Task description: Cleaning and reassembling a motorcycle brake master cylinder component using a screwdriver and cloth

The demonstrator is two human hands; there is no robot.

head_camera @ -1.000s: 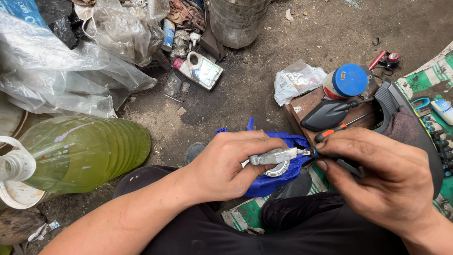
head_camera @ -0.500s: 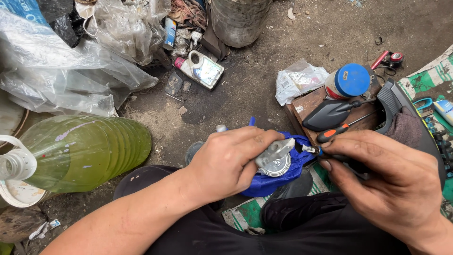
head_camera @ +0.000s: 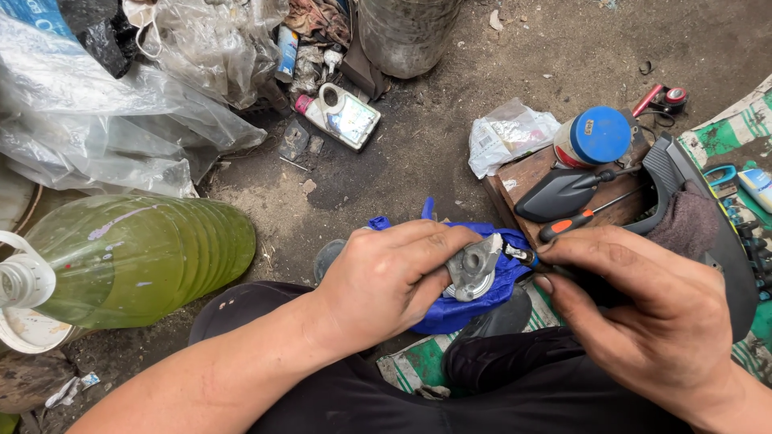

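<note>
Resting over the lap, a small round grey metal part (head_camera: 473,269) is held in a blue cloth (head_camera: 450,309) by the left hand (head_camera: 386,277), whose fingers are closed around both. A thin tool with a blue-tipped end (head_camera: 527,259) is pinched in the right hand (head_camera: 643,313) and touches the part's side. The part looks hard and fairly heavy, maybe oily, so the cloth likely stops slipping; its round rim seems the best place to grip. A big green plastic bottle (head_camera: 137,257) lies on the dirt floor (head_camera: 434,153) nearby.
</note>
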